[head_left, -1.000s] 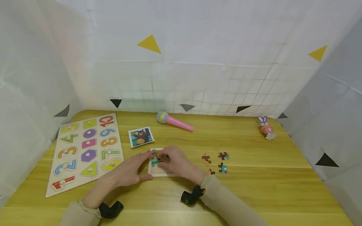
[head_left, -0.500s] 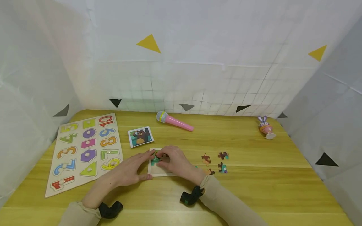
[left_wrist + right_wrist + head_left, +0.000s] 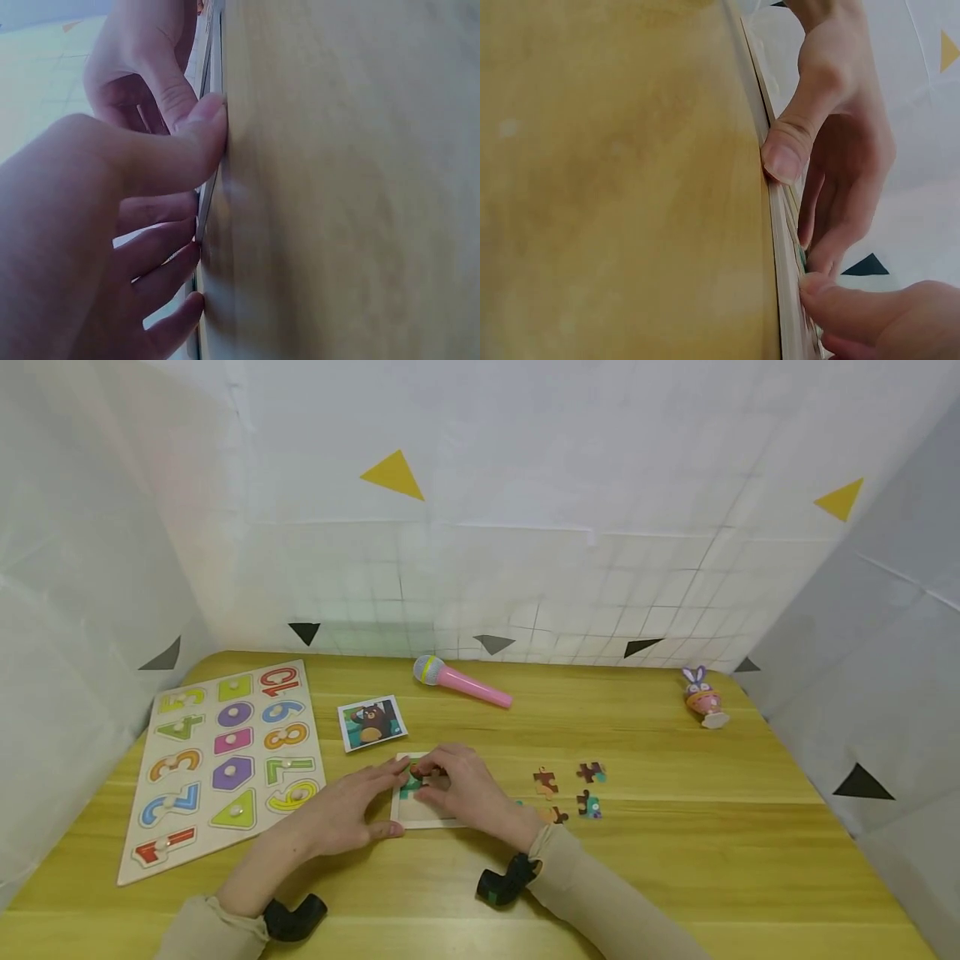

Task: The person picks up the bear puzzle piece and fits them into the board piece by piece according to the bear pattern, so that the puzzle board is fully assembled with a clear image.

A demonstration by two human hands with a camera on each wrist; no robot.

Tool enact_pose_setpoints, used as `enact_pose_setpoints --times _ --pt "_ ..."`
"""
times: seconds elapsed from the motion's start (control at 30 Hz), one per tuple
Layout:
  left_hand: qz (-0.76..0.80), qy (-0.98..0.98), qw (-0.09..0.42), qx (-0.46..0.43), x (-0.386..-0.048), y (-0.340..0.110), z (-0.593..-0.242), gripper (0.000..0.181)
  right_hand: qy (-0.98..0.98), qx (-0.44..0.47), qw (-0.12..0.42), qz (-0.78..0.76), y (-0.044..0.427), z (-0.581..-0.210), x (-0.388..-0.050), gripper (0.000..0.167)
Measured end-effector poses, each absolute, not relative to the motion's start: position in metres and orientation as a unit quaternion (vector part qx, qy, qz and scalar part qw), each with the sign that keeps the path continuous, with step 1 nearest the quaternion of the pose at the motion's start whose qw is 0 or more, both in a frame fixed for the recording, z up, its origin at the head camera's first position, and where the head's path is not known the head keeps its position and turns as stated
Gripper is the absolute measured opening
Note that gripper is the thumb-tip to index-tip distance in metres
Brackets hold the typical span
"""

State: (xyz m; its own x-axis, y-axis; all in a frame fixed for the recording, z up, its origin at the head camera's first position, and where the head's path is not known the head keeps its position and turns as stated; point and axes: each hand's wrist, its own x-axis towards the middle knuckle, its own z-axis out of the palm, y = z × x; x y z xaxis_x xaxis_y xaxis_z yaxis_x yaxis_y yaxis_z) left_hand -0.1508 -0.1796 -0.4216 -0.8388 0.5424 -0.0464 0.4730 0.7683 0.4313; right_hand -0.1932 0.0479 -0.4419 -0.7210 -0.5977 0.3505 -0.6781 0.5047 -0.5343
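Pale wood rims a small, shallow jigsaw tray (image 3: 427, 816) lying on a yellow-brown wooden desk (image 3: 750, 860), green puzzle artwork (image 3: 408, 787) showing inside. A person's bare left grip (image 3: 345, 814) rests along the tray's left side, fingers relaxed, thumb at the near corner. The right grip (image 3: 465, 787) bends over the tray, fingertips near its upper left; whether it holds a piece cannot be told. Loose brown-and-teal jigsaw pieces (image 3: 546, 782) lie at right. Beyond the tray sit a white-bordered bear card (image 3: 372, 724) and a pink toy microphone (image 3: 476, 686).
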Motion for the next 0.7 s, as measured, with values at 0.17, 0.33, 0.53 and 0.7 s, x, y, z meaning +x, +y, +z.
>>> enact_pose_setpoints --times 0.17,0.33,0.53,0.7 --pt "0.193 0.938 0.082 0.275 -0.151 -0.176 -0.422 0.07 -0.879 0.335 0.043 0.338 0.057 -0.438 -0.198 0.026" --pt "0.193 0.939 0.089 0.27 -0.151 -0.173 -0.424 0.068 -0.894 0.299 0.054 0.329 0.069 -0.435 -0.203 0.021" --pt "0.184 0.935 0.082 0.291 -0.15 -0.173 -0.424 0.065 -0.897 0.309 0.051 0.313 0.073 -0.433 -0.205 0.022" --pt "0.176 0.931 0.07 0.312 -0.149 -0.173 -0.424 0.06 -0.895 0.311 0.054 0.314 0.073 -0.432 -0.205 0.023"
